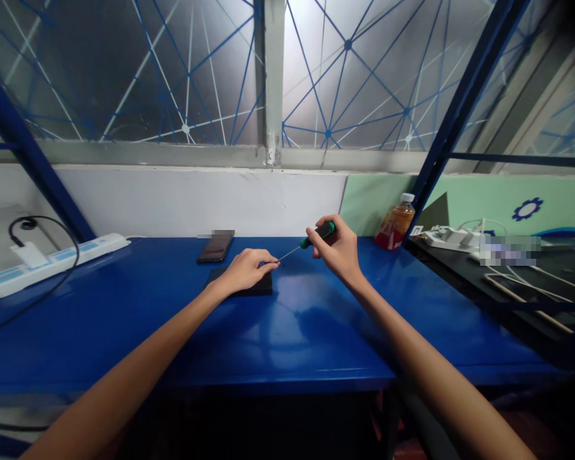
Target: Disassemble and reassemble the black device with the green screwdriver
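Note:
My right hand (341, 249) is closed around the green and black handle of a screwdriver (320, 235), held above the blue table and tilted. Its thin metal shaft slopes down to the left. At the shaft's tip, the thumb and fingers of my left hand (246, 269) are pinched together. Whatever lies between those fingertips is too small to make out. Beneath my left hand a flat black rectangular object (261, 285) rests on the table, partly covered by the hand.
A phone (215, 246) lies behind my left hand. To the left is a white power strip (57, 263) with a plugged-in black cable. A bottle of orange drink (395, 223) stands at the back right, beside a black shelf (460, 281) with chargers and cables.

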A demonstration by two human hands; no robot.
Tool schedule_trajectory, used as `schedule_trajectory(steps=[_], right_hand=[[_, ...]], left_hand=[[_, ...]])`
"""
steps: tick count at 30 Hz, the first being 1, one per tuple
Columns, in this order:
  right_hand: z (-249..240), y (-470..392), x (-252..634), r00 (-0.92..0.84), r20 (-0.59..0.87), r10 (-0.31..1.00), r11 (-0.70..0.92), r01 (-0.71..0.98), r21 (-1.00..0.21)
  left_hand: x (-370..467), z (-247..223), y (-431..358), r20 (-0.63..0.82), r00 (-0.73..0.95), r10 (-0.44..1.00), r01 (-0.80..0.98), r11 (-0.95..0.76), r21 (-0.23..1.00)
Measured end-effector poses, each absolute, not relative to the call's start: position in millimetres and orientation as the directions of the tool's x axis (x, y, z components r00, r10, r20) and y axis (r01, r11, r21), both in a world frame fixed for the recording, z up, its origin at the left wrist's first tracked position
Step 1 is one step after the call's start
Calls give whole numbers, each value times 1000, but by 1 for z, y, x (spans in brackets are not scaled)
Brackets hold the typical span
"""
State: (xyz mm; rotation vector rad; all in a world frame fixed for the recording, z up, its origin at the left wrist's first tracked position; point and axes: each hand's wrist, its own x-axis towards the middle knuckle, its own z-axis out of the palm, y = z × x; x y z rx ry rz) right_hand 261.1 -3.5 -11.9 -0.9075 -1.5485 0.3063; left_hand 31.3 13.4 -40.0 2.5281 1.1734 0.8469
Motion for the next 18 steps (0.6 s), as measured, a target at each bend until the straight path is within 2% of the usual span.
schedule_trajectory(steps=[10, 15, 18], right_hand=[[-11, -4, 261, 72, 716, 694, 651, 359, -668], [-12, -3, 262, 67, 714, 697, 649, 364, -668], [-12, -2, 262, 73, 711, 699, 646, 363, -672]], left_hand=[[31, -34, 10, 381, 587, 714, 581, -699, 417], [23, -33, 9, 192, 646, 739, 642, -662, 388], [20, -35, 9, 141, 657, 741, 663, -656, 360]])
